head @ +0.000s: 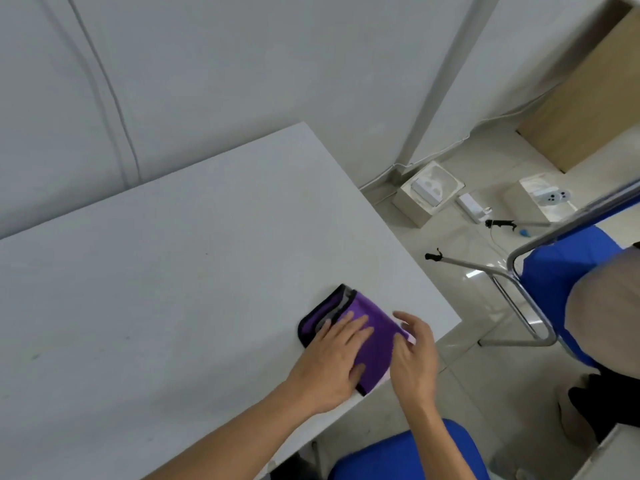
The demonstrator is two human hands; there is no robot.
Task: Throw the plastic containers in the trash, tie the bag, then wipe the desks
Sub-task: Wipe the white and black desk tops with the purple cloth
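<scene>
Flat on the smooth white desk (190, 271), near its right front corner, lies a folded purple cloth (375, 322), soft, roughly rectangular and edged in black trim; its long axis runs about parallel to the desk's right edge, the trimmed end pointing away from the person. The left hand (332, 362) presses on it with fingers straight and spread; the right hand (414, 362) stands at its right edge, fingers loosely curved, holding nothing; contact there is unclear.

Cloth (367, 327) on desk (173, 289) near R corner, chair (554, 271) beyond.
</scene>
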